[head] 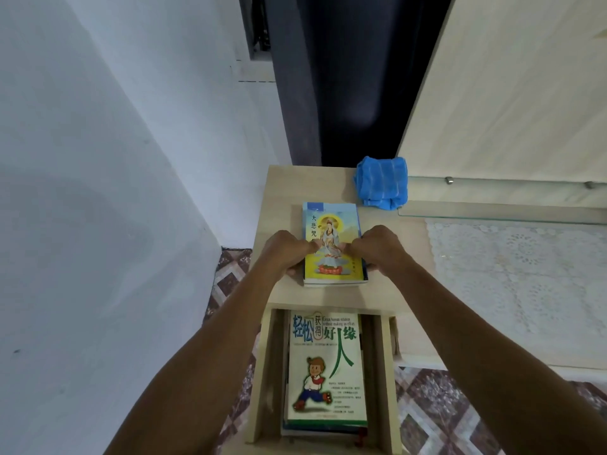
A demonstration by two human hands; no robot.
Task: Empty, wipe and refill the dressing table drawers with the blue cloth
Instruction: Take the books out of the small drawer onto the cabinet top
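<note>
Both hands (331,254) grip the yellow book (333,244) by its side edges on the surface (282,192) — stiff, light, easy — soft blue cloth (382,187) waits far right.

Pale matt wood-grain laminate on the dressing table top (282,192) and the open drawer (387,372), and glossy paper covers on the yellow book (331,224) and the white book (328,372). The blue cloth (382,185) looks soft and ribbed. To the right, a clear glass shelf (492,211) with small metal pins over a white lace mat (512,274); the wall (98,159) is matt painted.
</note>
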